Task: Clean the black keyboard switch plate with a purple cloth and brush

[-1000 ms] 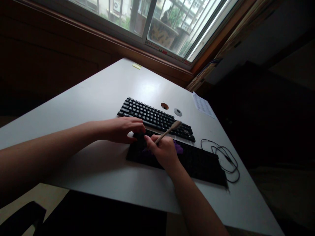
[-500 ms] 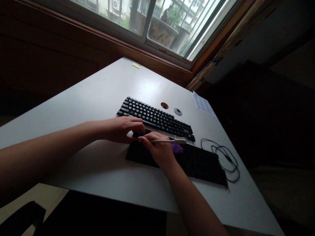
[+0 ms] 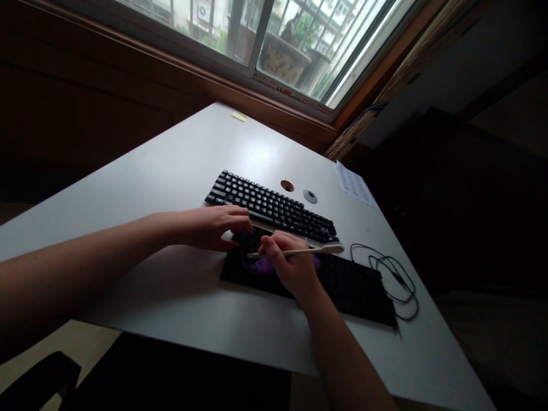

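One keyboard (image 3: 269,201) beyond the right hand's (image 3: 293,260) pale stick (image 3: 317,250) bears illegibly small markings (image 3: 252,194).

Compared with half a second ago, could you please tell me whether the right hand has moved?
Yes: judged against the round hole in the desk, the right hand has shifted a little toward the picture's right.

No readable text. Legends on the keyboard (image 3: 274,204) too small to make out, print on the paper (image 3: 355,184) too faint, markings on the window frame (image 3: 286,92) blurred.
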### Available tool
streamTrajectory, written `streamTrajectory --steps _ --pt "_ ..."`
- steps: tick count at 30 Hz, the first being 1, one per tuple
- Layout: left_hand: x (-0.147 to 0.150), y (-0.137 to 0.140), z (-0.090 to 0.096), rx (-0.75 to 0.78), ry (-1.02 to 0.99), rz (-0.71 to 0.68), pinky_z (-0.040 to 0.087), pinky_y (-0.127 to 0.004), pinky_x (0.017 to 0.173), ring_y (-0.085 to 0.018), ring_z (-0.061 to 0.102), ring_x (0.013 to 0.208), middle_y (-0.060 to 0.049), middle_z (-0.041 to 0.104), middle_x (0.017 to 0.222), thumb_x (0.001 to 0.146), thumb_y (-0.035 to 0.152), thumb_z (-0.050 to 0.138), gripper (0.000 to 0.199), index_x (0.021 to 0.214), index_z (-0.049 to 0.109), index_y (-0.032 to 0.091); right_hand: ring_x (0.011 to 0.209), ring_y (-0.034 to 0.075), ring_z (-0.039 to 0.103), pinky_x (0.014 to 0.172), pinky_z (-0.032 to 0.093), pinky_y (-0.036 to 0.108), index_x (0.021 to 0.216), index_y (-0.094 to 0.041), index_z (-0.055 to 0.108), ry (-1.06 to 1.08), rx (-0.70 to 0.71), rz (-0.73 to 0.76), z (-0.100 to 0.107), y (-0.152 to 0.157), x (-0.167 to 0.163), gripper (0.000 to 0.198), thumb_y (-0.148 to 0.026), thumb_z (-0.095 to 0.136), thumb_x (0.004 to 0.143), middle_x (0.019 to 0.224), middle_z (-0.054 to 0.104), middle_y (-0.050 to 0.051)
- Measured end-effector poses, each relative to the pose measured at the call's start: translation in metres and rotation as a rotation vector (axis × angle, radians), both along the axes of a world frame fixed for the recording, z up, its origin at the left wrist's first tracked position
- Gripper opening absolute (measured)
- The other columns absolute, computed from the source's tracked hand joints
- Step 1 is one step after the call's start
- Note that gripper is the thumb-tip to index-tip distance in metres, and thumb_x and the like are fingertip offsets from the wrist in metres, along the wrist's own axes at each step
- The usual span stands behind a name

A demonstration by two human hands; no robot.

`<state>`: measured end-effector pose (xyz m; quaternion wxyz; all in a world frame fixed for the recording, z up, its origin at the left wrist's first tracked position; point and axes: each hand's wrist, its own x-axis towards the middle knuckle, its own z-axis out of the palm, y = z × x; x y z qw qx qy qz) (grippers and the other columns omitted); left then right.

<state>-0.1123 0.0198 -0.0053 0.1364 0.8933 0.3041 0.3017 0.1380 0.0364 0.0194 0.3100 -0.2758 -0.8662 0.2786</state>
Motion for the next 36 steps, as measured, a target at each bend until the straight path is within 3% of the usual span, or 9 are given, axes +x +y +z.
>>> streamTrajectory --steps 7,16,22,32,36 --pt "-0.001 -0.001 -0.001 0.011 -0.010 0.008 0.052 -0.025 0.072 -0.017 0.060 0.085 -0.006 0.061 0.100 0.083 0.009 0.069 0.029 0.109 0.062 0.017 0.057 0.012 0.049 0.055 0.038 0.028 0.060 -0.021 0.058 -0.029 0.013 0.071 0.005 0.001 0.011 0.045 -0.043 0.062 0.098 0.061 0.053 -0.001" --pt "-0.001 0.001 -0.003 -0.023 0.002 0.015 0.051 -0.025 0.073 -0.016 0.059 0.084 -0.006 0.060 0.099 0.083 0.008 0.068 0.028 0.109 0.062 0.016 0.058 0.013 0.051 0.055 0.041 0.028 0.062 -0.021 0.067 0.013 0.000 0.131 0.006 0.006 0.017 0.040 -0.044 0.069 0.094 0.064 0.055 0.000" --pt "-0.001 0.002 -0.005 -0.013 -0.022 0.014 0.052 -0.024 0.070 -0.015 0.060 0.081 -0.005 0.061 0.099 0.083 0.010 0.070 0.028 0.110 0.063 0.018 0.058 0.013 0.056 0.055 0.044 0.027 0.067 -0.021 0.074 0.005 -0.049 0.071 0.002 0.007 0.013 0.040 -0.052 0.069 0.092 0.065 0.062 0.001" --pt "-0.001 0.002 -0.005 -0.033 0.007 0.015 0.052 -0.025 0.073 -0.015 0.060 0.083 -0.006 0.059 0.102 0.085 0.011 0.068 0.027 0.110 0.061 0.017 0.058 0.013 0.056 0.057 0.043 0.028 0.068 -0.022 0.074 0.090 -0.060 -0.003 0.000 0.008 0.016 0.035 -0.046 0.070 0.093 0.065 0.063 0.000" --pt "-0.002 0.002 -0.004 -0.029 0.007 0.010 0.052 -0.024 0.072 -0.015 0.059 0.083 -0.006 0.059 0.102 0.085 0.010 0.068 0.026 0.109 0.060 0.017 0.057 0.013 0.055 0.055 0.042 0.028 0.067 -0.021 0.074 0.096 -0.078 0.076 0.001 0.006 0.017 0.036 -0.045 0.069 0.094 0.064 0.062 0.001"
